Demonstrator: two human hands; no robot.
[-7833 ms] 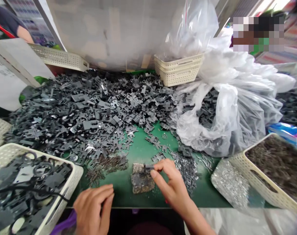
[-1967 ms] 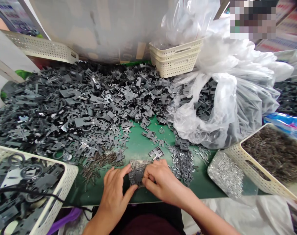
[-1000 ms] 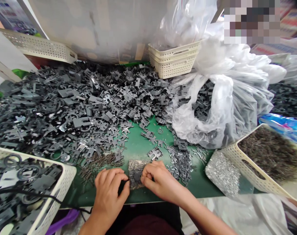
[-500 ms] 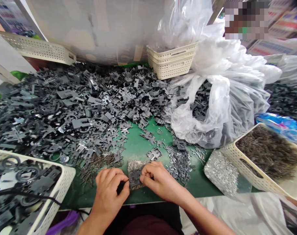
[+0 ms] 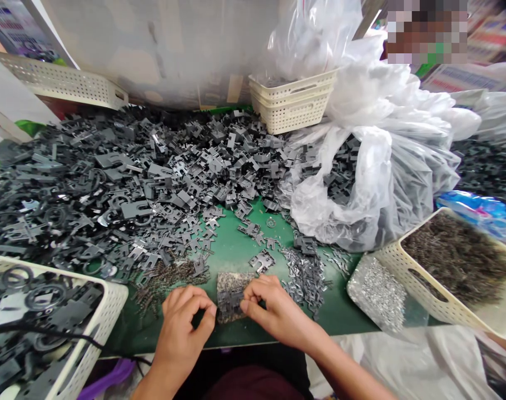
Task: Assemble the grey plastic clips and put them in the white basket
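Both my hands are at the front of the green mat, on either side of a speckled grey pad (image 5: 231,297). A dark stamped metal part (image 5: 230,300) lies on the pad. My right hand (image 5: 273,314) has its fingertips pressed on that part. My left hand (image 5: 184,316) is curled, thumb and fingers pinched together at the pad's left edge. Whatever lies between those fingers is hidden. A loose spread of small dark springs (image 5: 169,275) lies just above my left hand, and a strip of silver clips (image 5: 305,280) lies to the right of my right hand.
A large heap of dark stamped parts (image 5: 131,178) covers the green mat (image 5: 231,250) behind my hands. To its right sits a plastic bag of parts (image 5: 352,189). Cream baskets (image 5: 111,303) (image 5: 402,258) stand at both front corners, next to a silver tray (image 5: 375,294).
My left fingers have gone from spread against the pad to curled in a tight pinch. My right hand stays on the dark part. The whole view has shifted slightly.
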